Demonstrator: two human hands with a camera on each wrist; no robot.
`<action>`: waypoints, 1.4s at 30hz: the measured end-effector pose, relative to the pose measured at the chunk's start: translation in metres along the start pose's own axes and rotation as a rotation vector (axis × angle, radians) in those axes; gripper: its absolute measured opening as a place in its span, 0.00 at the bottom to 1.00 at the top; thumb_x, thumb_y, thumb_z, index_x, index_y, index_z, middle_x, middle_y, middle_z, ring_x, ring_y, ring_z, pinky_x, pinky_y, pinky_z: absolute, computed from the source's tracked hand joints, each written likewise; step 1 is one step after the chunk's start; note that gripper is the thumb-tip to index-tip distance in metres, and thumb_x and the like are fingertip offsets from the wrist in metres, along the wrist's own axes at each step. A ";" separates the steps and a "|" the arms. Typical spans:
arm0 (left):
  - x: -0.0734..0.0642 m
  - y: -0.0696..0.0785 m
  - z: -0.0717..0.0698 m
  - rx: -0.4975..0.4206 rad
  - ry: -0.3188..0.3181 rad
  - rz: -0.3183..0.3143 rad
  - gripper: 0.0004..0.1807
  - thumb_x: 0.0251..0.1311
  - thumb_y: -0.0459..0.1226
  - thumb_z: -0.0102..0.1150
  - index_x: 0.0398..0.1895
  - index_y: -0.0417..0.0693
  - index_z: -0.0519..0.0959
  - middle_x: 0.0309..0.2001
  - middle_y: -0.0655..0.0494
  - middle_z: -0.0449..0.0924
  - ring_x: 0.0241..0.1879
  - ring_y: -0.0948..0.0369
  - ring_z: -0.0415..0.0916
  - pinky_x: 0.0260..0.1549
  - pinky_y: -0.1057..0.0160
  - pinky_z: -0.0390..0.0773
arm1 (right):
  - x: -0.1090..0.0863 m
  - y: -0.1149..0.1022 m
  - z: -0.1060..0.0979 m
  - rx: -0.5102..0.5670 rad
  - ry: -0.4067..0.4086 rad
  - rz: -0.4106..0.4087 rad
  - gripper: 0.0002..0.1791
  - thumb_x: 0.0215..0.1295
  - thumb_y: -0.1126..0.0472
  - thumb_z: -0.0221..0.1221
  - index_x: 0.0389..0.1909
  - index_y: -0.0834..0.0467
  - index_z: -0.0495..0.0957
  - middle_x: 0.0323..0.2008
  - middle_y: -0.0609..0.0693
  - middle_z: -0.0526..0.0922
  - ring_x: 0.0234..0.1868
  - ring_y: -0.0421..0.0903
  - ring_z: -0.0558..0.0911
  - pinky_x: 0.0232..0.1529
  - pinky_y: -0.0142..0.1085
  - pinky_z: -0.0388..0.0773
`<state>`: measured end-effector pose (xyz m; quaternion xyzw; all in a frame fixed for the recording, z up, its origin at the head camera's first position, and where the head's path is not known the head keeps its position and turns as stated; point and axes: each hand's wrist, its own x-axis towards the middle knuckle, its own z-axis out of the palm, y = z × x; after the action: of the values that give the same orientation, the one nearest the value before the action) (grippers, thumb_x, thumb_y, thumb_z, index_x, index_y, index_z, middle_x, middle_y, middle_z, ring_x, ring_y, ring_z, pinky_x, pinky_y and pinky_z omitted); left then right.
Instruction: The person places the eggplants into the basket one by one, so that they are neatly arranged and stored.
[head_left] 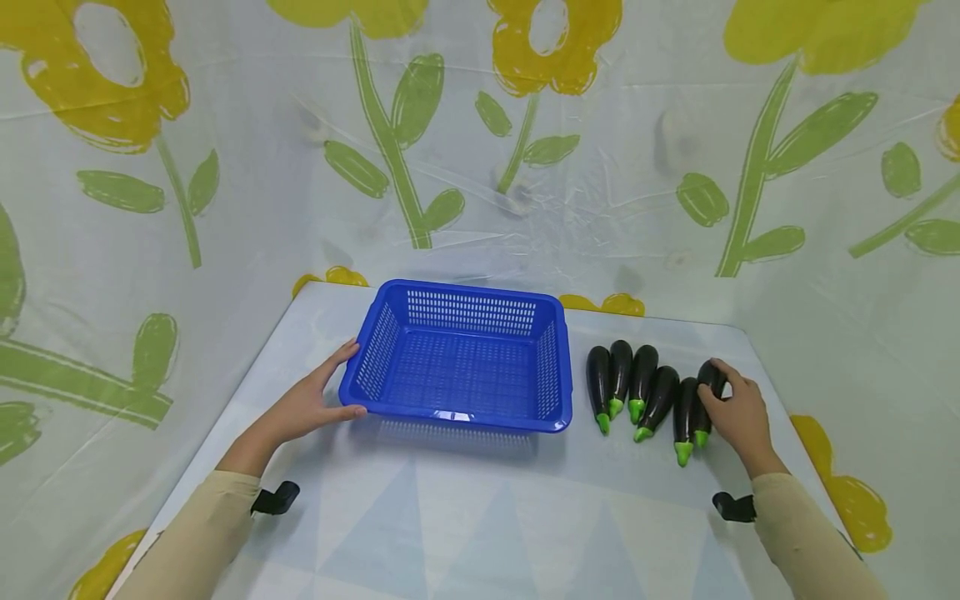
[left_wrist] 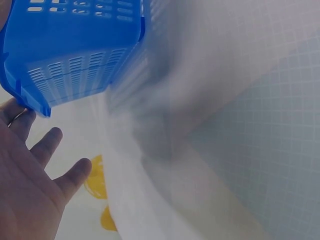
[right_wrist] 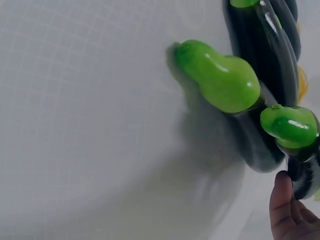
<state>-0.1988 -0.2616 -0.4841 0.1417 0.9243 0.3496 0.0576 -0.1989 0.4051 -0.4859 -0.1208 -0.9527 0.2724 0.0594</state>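
Observation:
A blue plastic basket [head_left: 456, 421] with slotted walls stands on the table with nothing in it. My left hand [head_left: 300, 407] is at its left end, thumb by the front corner and fingers spread along the side; in the left wrist view, fingertips [left_wrist: 22, 122] meet the rim. To the right of the basket several dark, glossy eggplants [head_left: 643, 375] with green stem ends lie side by side. My right hand [head_left: 738, 417] grips the rightmost eggplant [head_left: 711, 380] between thumb and fingers. Its green end [right_wrist: 289, 125] faces the right wrist camera, beside another eggplant's green end [right_wrist: 225, 80].
The white table [head_left: 465, 525] carries pale blue triangles. Its back edge meets a hanging sheet [head_left: 615, 217] printed with yellow flowers and green leaves, which also covers both sides. Black straps with small mounts [head_left: 277, 497] sit on both wrists.

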 end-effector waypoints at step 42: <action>-0.001 0.003 0.001 -0.009 -0.016 -0.020 0.61 0.55 0.57 0.72 0.84 0.62 0.42 0.82 0.45 0.40 0.77 0.32 0.44 0.65 0.23 0.55 | 0.008 -0.066 0.046 0.081 -0.050 -0.148 0.33 0.75 0.50 0.53 0.78 0.53 0.61 0.68 0.75 0.62 0.53 0.67 0.74 0.51 0.64 0.76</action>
<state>-0.1968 -0.2592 -0.4827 0.1348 0.9236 0.3521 0.0692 -0.2276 0.3299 -0.4894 -0.0406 -0.9485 0.3084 0.0604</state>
